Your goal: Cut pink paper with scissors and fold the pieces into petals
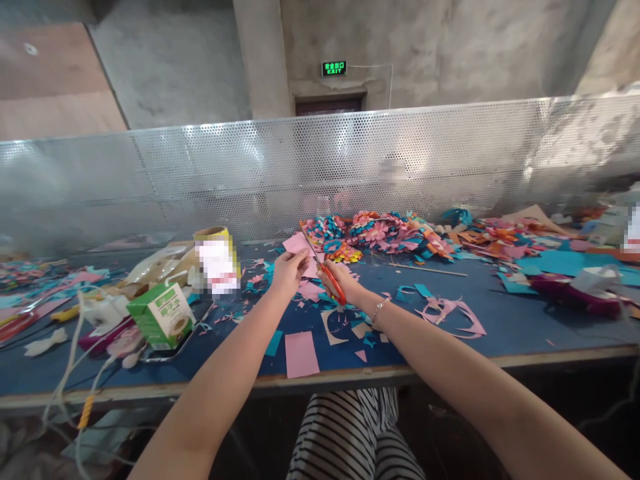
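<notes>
My left hand (291, 272) pinches a piece of pink paper (296, 244) above the blue table. In my right hand (344, 281) is a pair of scissors (336, 283) with orange-red handles; the blades point up and left and meet the pink paper near my left fingertips. How far the blades are apart I cannot make out. Below my hands a pink paper rectangle (301, 355) lies near the table's front edge. Beside it are a cut-out cream paper scrap (334, 327) and small blue and pink offcuts. A pink paper remnant with holes (453, 317) lies to the right.
Paper flowers (377, 233) in pink, blue and orange are heaped behind my hands. A green drink carton (163, 317), a tape roll (213, 232) and white cables (75, 347) crowd the left. A thin stick (429, 270) lies right. A perforated metal screen (280, 180) borders the back.
</notes>
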Demonstrator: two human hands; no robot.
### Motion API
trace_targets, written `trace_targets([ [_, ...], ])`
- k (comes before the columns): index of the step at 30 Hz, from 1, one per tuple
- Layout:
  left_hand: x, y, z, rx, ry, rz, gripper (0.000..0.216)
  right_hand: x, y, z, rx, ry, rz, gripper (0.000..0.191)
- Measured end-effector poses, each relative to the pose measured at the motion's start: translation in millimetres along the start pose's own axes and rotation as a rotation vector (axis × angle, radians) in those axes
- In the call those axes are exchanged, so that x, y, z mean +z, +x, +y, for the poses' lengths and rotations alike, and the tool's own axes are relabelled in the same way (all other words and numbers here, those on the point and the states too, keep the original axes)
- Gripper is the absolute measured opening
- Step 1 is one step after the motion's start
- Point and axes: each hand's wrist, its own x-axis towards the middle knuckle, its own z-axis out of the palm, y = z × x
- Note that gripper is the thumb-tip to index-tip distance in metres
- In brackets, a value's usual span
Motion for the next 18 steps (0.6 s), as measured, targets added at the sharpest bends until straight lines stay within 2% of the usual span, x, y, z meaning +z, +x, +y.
trace_targets([
  [8, -1, -1, 1, 0.017, 0.047, -0.006, 0.021, -2, 2, 1, 0.036, -0.04, 0.066, 0.028],
  [14, -6, 6, 3, 0.09, 0.082, 0.065, 0.014, -15, 6, 7, 0.019, -0.147, 0.185, 0.029],
  [18, -9, 8, 4, 0.079, 0.105, 0.012, 0.012, -23, 7, 9, 0.029, -0.129, 0.165, 0.03],
])
